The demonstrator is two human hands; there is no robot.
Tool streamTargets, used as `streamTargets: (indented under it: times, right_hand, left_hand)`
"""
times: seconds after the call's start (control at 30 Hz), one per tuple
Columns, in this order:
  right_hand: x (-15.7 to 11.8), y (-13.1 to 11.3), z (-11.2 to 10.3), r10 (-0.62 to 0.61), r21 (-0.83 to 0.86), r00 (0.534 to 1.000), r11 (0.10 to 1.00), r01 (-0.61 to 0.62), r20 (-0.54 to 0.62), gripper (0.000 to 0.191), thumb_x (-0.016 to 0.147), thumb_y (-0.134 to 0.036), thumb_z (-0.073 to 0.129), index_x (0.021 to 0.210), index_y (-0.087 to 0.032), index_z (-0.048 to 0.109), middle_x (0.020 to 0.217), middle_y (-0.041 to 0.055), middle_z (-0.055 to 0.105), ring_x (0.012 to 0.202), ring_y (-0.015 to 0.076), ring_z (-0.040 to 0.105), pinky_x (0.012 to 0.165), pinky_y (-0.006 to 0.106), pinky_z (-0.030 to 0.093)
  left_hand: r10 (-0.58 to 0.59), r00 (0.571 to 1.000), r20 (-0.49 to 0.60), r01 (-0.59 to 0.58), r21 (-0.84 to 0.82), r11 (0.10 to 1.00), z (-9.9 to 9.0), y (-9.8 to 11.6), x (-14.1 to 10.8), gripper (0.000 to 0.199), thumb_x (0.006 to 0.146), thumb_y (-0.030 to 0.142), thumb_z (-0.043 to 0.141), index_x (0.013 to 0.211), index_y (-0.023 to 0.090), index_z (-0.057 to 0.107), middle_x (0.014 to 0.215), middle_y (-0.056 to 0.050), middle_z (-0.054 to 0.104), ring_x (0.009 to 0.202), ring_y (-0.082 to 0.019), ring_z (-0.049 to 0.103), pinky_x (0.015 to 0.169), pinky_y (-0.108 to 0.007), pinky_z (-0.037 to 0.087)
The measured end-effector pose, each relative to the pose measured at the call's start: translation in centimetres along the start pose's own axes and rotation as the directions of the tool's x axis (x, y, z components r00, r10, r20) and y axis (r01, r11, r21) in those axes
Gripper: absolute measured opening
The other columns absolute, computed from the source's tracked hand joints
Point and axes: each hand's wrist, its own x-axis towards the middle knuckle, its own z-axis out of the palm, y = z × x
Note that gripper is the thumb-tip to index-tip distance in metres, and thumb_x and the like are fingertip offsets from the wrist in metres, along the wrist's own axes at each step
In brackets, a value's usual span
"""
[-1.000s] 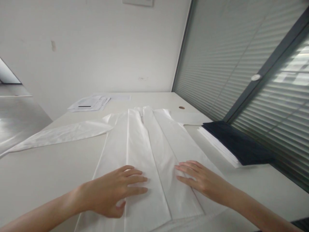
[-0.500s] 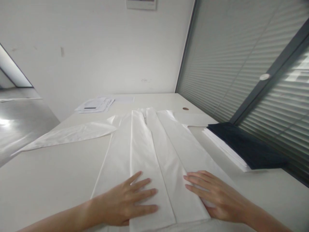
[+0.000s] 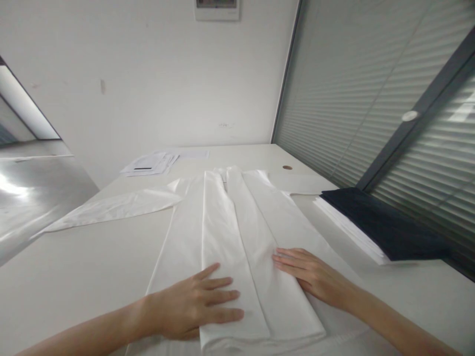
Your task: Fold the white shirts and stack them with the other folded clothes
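A white long-sleeved garment (image 3: pixel 217 237), which looks like a shirt, lies spread on the white table (image 3: pixel 92 267). Its two front panels are folded back along the middle. One sleeve (image 3: pixel 122 205) stretches out to the left, and part of the other lies at the far right. My left hand (image 3: pixel 200 301) rests flat on the left panel near the hem, fingers spread and thumb partly hidden. On the right panel's outer fold lies my right hand (image 3: pixel 309 274), palm down, its fingers extended and close together.
Folded dark fabric (image 3: pixel 386 227) sits on a white stack (image 3: pixel 349 230) at the right, beside the window blinds (image 3: pixel 371 89). Loose papers (image 3: pixel 152 163) lie at the back left. A round brown hole or disc (image 3: pixel 287 167) shows near the far right corner.
My right hand has slid away from me and slightly left along the folded panel. My left hand stays nearly in place. The view has tilted up slightly.
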Motion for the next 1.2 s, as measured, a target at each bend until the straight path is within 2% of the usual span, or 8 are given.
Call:
streamTargets:
  times: [0.33,0.53,0.63,0.73,0.87,0.97,1.13,1.2]
  right_hand:
    - [0.7,0.7,-0.3,0.049,0.172,0.998,0.984,-0.053,0.026,0.036,0.098,-0.015,0.048,0.127,-0.024,0.066,0.126,0.0078,0.069,0.127,0.02,0.057,0.104,0.038,0.043]
    - [2.6,1.1,-0.7,0.321,0.445,0.947,0.845,-0.297,0.021,0.033,0.099,-0.033,0.042,0.101,-0.019,0.072,0.1,0.009,0.076,0.094,0.0221,0.07,0.082,0.032,0.051]
    - [5.0,2.0,-0.7,0.531,0.522,0.847,0.717,-0.461,0.019,0.035,0.091,-0.045,0.049,0.076,-0.019,0.066,0.073,0.0061,0.07,0.072,0.0224,0.065,0.065,0.03,0.049]
    - [7.5,3.3,-0.2,0.658,0.565,0.752,0.634,-0.528,-0.035,0.045,0.085,-0.059,0.049,0.062,-0.02,0.056,0.058,0.0025,0.059,0.06,0.0199,0.057,0.057,0.03,0.044]
    - [9.3,4.9,0.8,0.717,0.583,0.694,0.535,-0.612,0.07,0.054,0.074,-0.069,0.058,0.053,-0.02,0.049,0.047,-0.0028,0.045,0.046,0.0124,0.043,0.047,0.025,0.032]
    - [9.4,5.2,1.3,0.774,0.602,0.613,0.415,-0.682,0.16,0.047,0.074,-0.063,0.064,0.062,-0.018,0.055,0.043,-0.0058,0.04,0.039,0.009,0.036,0.041,0.022,0.023]
    - [9.0,4.6,1.4,0.826,0.622,0.528,0.311,-0.719,0.197,0.038,0.08,-0.049,0.066,0.092,-0.013,0.064,0.04,-0.0074,0.044,0.032,0.0077,0.033,0.035,0.02,0.019]
    - [8.9,4.3,1.2,0.83,0.643,0.524,0.296,-0.706,0.193,0.04,0.081,-0.043,0.065,0.106,-0.012,0.063,0.041,-0.0072,0.047,0.031,0.0078,0.034,0.034,0.02,0.021]
  left_hand:
    - [-0.144,0.974,-0.175,0.178,0.196,0.964,3.0,-2.7,-1.8,0.066,0.096,0.025,0.05,0.156,0.017,0.023,0.158,-0.014,0.034,0.15,-0.027,0.023,0.123,-0.052,0.016]
    - [-0.301,0.926,-0.23,0.263,-0.184,0.947,2.1,-3.9,-1.6,0.044,0.096,0.019,0.045,0.139,0.021,0.052,0.144,-0.01,0.055,0.135,-0.025,0.048,0.118,-0.047,0.03]
    - [-0.648,0.74,-0.18,0.442,-0.597,0.67,1.2,-5.7,-0.9,0.04,0.099,0.043,0.043,0.103,0.015,0.071,0.109,-0.01,0.073,0.106,-0.028,0.066,0.098,-0.043,0.049]
    - [-0.846,0.53,-0.054,0.343,-0.899,0.272,1.1,-8.3,0.0,0.053,0.09,0.061,0.052,0.078,0.013,0.068,0.084,-0.009,0.073,0.087,-0.025,0.068,0.082,-0.036,0.053]
    - [-0.891,0.441,0.11,0.148,-0.988,-0.048,0.8,-10.5,0.9,0.049,0.071,0.054,0.079,0.088,0.01,0.065,0.086,-0.011,0.072,0.081,-0.022,0.07,0.073,-0.031,0.055]
    - [-0.893,0.422,0.154,0.145,-0.984,-0.101,0.2,-10.5,1.1,0.063,0.066,0.046,0.084,0.113,0.012,0.058,0.092,-0.009,0.072,0.075,-0.021,0.07,0.067,-0.032,0.057]
    - [-0.968,0.251,0.026,0.33,-0.942,0.06,-0.2,-9.3,0.7,0.1,0.071,0.05,0.082,0.148,0.021,0.025,0.067,0.002,0.067,0.049,-0.012,0.059,0.042,-0.018,0.036]
    - [-0.964,0.265,0.0,0.386,-0.917,0.106,0.0,-8.9,0.4,0.103,0.072,0.05,0.08,0.151,0.023,0.019,0.058,0.007,0.062,0.041,-0.009,0.05,0.038,-0.016,0.026]
